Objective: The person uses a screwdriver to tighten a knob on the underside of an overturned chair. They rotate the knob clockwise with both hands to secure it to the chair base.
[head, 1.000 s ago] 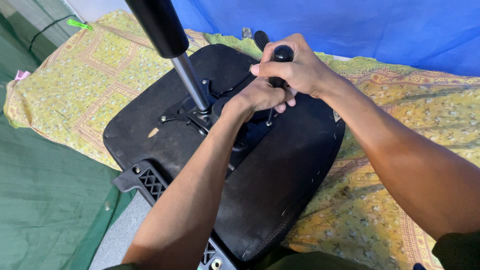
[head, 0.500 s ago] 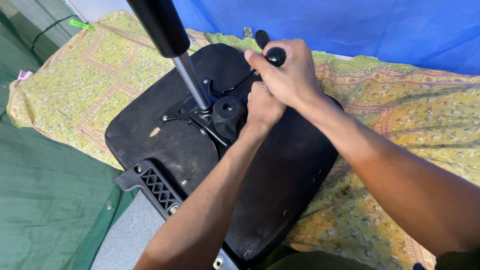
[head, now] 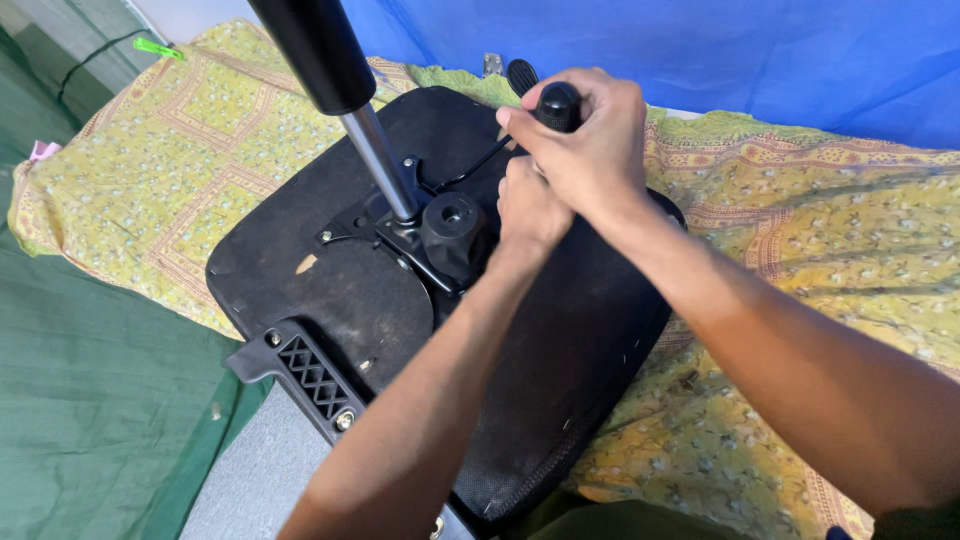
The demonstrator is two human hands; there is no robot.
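Observation:
An upturned black chair seat (head: 340, 290) lies on a yellow patterned cloth (head: 170, 170). Its metal mechanism plate carries a gas-lift column (head: 375, 165) that rises toward the camera, with a round black knob (head: 455, 230) beside it. My right hand (head: 590, 140) is closed over the black handle of a tool (head: 560, 103) held upright above the seat. My left hand (head: 530, 205) is curled directly beneath the right, next to the knob. What its fingers hold is hidden.
A blue sheet (head: 760, 60) hangs behind the seat. Green fabric (head: 90, 400) covers the floor at left, with a grey patch (head: 255, 470) near the seat's plastic bracket (head: 305, 370). A black lever paddle (head: 522, 75) pokes out behind the hands.
Both hands have shifted right, off the mechanism's centre, and the black knob now shows. The right hand has stayed closed on the tool handle, now directly above the left.

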